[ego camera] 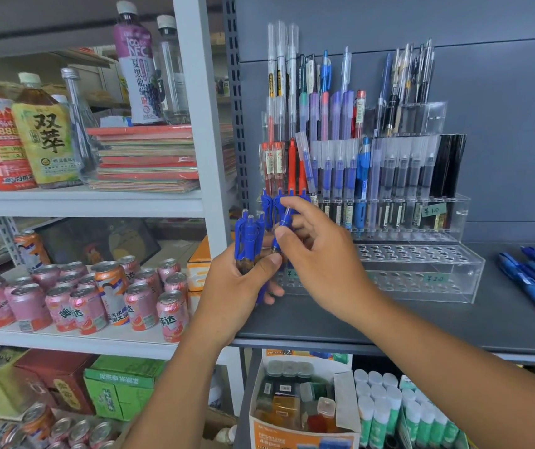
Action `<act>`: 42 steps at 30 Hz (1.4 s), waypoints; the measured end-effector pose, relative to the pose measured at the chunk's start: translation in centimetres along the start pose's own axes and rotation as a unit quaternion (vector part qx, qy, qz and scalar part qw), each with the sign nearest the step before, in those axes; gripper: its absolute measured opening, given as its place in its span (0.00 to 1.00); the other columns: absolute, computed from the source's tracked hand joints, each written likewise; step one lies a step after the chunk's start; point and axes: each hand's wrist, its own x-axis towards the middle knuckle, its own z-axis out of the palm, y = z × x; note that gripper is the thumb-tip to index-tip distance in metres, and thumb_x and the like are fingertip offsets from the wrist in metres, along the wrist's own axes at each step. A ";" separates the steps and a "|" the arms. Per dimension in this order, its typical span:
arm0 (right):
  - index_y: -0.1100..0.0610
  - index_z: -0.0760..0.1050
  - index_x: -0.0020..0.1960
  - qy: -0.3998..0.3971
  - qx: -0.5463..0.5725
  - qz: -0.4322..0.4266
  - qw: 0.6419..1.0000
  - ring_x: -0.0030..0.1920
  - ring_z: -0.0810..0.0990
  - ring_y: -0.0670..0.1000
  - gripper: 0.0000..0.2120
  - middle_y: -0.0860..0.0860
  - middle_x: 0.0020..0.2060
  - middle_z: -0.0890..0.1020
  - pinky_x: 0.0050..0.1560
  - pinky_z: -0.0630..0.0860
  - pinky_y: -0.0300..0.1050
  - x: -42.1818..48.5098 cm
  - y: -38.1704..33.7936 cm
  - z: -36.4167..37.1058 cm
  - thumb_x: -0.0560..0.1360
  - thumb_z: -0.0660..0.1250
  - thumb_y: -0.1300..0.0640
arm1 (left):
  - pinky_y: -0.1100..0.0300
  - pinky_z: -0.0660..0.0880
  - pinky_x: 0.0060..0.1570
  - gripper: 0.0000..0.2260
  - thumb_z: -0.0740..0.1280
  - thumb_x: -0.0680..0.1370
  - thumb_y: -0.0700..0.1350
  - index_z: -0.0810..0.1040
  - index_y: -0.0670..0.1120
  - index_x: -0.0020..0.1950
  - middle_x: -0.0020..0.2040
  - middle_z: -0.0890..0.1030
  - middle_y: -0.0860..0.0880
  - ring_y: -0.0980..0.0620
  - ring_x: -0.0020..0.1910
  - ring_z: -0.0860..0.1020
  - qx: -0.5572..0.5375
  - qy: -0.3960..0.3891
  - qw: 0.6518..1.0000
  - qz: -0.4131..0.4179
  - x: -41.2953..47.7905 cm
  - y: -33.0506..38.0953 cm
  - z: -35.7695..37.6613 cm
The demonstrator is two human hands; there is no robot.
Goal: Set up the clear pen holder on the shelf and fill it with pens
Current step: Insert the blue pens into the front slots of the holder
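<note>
A green tag (433, 210) on the clear pen holder (437, 258), at three o'clock, reads "¥1.0"; a lower tag (435, 279) reads "¥2.0". At eleven o'clock a purple bottle (134, 66) shows "NFC". At nine o'clock a yellow-labelled bottle (45, 134) reads "双萃". At six o'clock a box (292, 439) reads "48pcs".

Pen holder (421, 264) front rows lie free, loose pens (531, 277) rightward.

Left hand (237, 286) gripping blue pens (249, 233), right hand (321, 254) pinching one pen (284, 222)
</note>
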 end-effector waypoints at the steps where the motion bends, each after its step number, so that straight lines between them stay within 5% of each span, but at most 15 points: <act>1: 0.45 0.71 0.69 -0.006 0.008 0.003 1.000 0.47 0.80 0.45 0.18 0.45 0.46 0.81 0.54 0.78 0.53 -0.1 0.1 0.1 0.80 0.65 0.54 | 0.51 0.79 0.33 0.07 0.68 0.79 0.42 0.80 0.50 0.55 0.41 0.84 0.47 0.42 0.32 0.81 0.000 0.000 1.000 -0.003 0.0 0.0 0.0; 5: 0.42 0.71 0.69 0.011 0.033 0.002 0.999 0.47 0.79 0.47 0.18 0.37 0.44 0.77 0.52 0.78 0.55 0.1 -0.2 0.0 0.81 0.64 0.54 | 0.48 0.78 0.32 0.10 0.69 0.74 0.51 0.79 0.46 0.49 0.39 0.84 0.45 0.41 0.30 0.80 -0.015 0.011 1.000 -0.010 0.1 0.1 0.1; 9: 0.39 0.68 0.70 0.048 0.065 -0.020 0.997 0.49 0.79 0.50 0.19 0.28 0.44 0.73 0.50 0.80 0.59 1.2 -1.0 -0.5 0.82 0.62 0.53 | 0.58 0.73 0.23 0.11 0.68 0.75 0.53 0.78 0.46 0.44 0.32 0.80 0.43 0.45 0.22 0.75 0.010 0.034 0.999 -0.007 0.2 0.1 0.0; 13: 0.42 0.64 0.71 0.097 0.117 -0.035 0.988 0.42 0.76 0.47 0.21 0.42 0.45 0.73 0.41 0.82 0.60 2.4 -1.6 -1.4 0.82 0.62 0.57 | 0.60 0.61 0.20 0.17 0.61 0.83 0.46 0.69 0.44 0.35 0.29 0.71 0.42 0.49 0.17 0.63 0.036 0.039 0.998 -0.012 0.4 -0.4 0.0; 17: 0.38 0.67 0.66 0.143 0.089 -0.047 0.985 0.43 0.77 0.52 0.17 0.50 0.48 0.72 0.44 0.80 0.62 3.3 -1.4 -1.9 0.81 0.62 0.54 | 0.62 0.58 0.21 0.10 0.57 0.83 0.41 0.66 0.45 0.41 0.33 0.66 0.42 0.52 0.19 0.58 0.039 0.004 0.999 -0.034 0.4 -0.3 0.1; 24: 0.38 0.66 0.66 0.160 0.060 -0.032 0.985 0.45 0.78 0.54 0.18 0.47 0.49 0.73 0.45 0.79 0.62 3.9 -0.7 -2.7 0.82 0.60 0.57 | 0.60 0.59 0.22 0.09 0.55 0.75 0.45 0.72 0.45 0.48 0.32 0.71 0.48 0.49 0.21 0.61 0.030 0.002 0.998 -0.052 0.5 -0.5 0.0; 30: 0.35 0.68 0.62 0.183 0.067 -0.027 0.980 0.44 0.78 0.57 0.19 0.45 0.47 0.73 0.44 0.78 0.64 4.6 -0.3 -3.5 0.81 0.62 0.59 | 0.60 0.63 0.22 0.10 0.60 0.82 0.39 0.73 0.49 0.43 0.34 0.70 0.43 0.48 0.25 0.65 0.074 -0.021 0.997 0.006 0.4 0.6 0.9; 35: 0.39 0.69 0.64 0.182 0.061 -0.031 0.981 0.40 0.79 0.49 0.17 0.45 0.48 0.73 0.42 0.80 0.62 4.8 0.1 -4.2 0.81 0.63 0.58 | 0.56 0.69 0.24 0.06 0.59 0.83 0.45 0.73 0.48 0.47 0.36 0.75 0.52 0.48 0.25 0.71 0.132 -0.049 0.988 0.063 0.8 -0.1 1.5; 42: 0.36 0.70 0.61 0.179 0.056 -0.034 0.982 0.43 0.79 0.53 0.18 0.41 0.46 0.73 0.44 0.79 0.61 4.7 0.1 -4.4 0.80 0.64 0.58 | 0.45 0.72 0.23 0.07 0.60 0.81 0.51 0.73 0.51 0.46 0.37 0.76 0.53 0.47 0.25 0.73 0.139 -0.041 0.987 0.072 0.8 -0.1 1.7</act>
